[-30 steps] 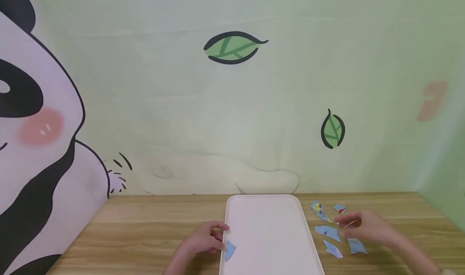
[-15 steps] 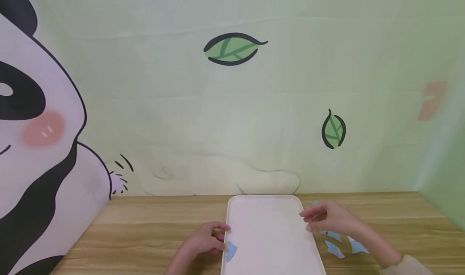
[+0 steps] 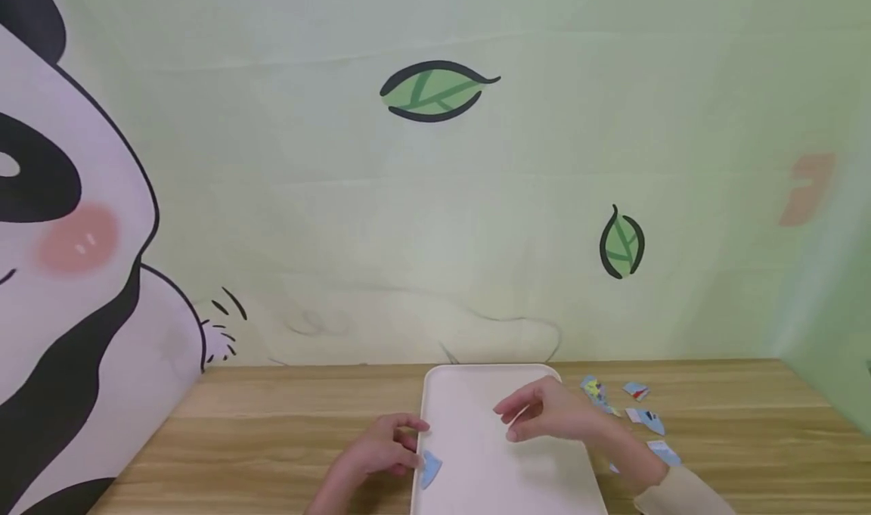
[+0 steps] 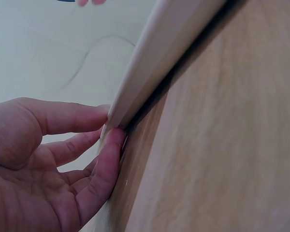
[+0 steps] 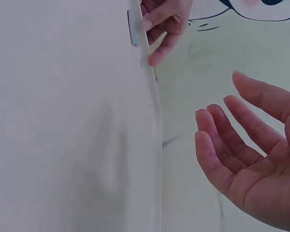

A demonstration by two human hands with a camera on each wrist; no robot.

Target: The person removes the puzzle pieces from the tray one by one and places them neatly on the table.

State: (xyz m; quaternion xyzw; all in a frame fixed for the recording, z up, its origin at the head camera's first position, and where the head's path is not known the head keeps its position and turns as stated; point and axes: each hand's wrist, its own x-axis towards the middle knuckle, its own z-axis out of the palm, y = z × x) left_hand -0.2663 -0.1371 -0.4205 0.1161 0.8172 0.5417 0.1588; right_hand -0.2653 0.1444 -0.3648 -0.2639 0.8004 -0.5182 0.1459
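A white rectangular tray point(image 3: 500, 405) lies on the wooden table, one blue irregular picture piece point(image 3: 430, 470) against its left rim. My left hand point(image 3: 384, 447) pinches that rim beside the piece, its thumb close to it; the left wrist view shows the thumb and fingertips on the tray's edge point(image 4: 150, 63). Above the tray's right half hovers my right hand point(image 3: 554, 413), holding nothing. Seen from the right wrist, this hand point(image 5: 256, 154) has loosely bent, spread fingers with nothing between them.
Several picture pieces lie right of the tray, among them a yellow-and-blue one point(image 3: 595, 390), one with red point(image 3: 636, 391) and a blue one point(image 3: 649, 420). My right forearm partly covers others. Behind the table point(image 3: 306, 401) stands a green wall point(image 3: 340, 220) printed with leaves and a panda.
My right hand has moved left from the pieces on the table to above the tray. The left hand has stayed at the rim, and the piece by it has not moved.
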